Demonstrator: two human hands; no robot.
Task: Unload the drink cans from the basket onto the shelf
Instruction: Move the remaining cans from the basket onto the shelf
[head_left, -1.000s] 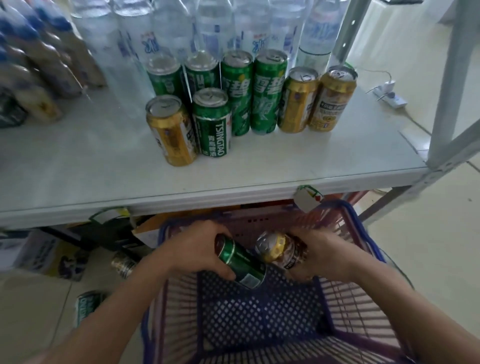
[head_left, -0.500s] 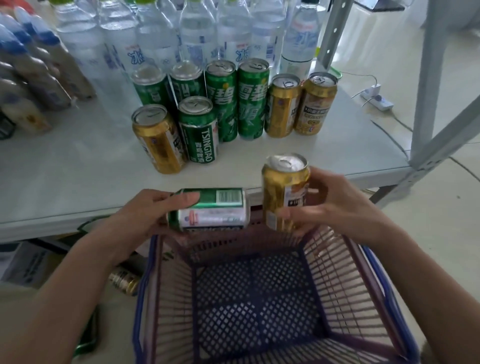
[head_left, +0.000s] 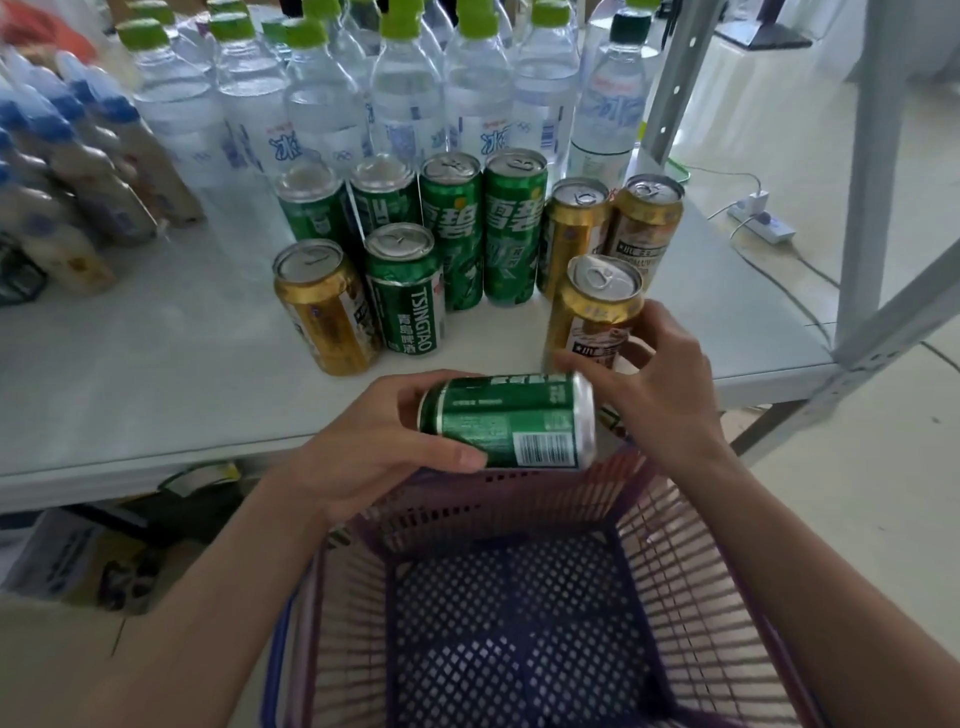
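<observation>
Placing step: my right hand is wrapped around an upright gold aluminium can at the white shelf front, left hand holds a sideways green can above the empty-looking purple mesh basket, which I reckon needs standing up next.

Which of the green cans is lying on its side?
The green can in the left hand, held sideways above the basket. The other green cans stand upright on the shelf.
</observation>
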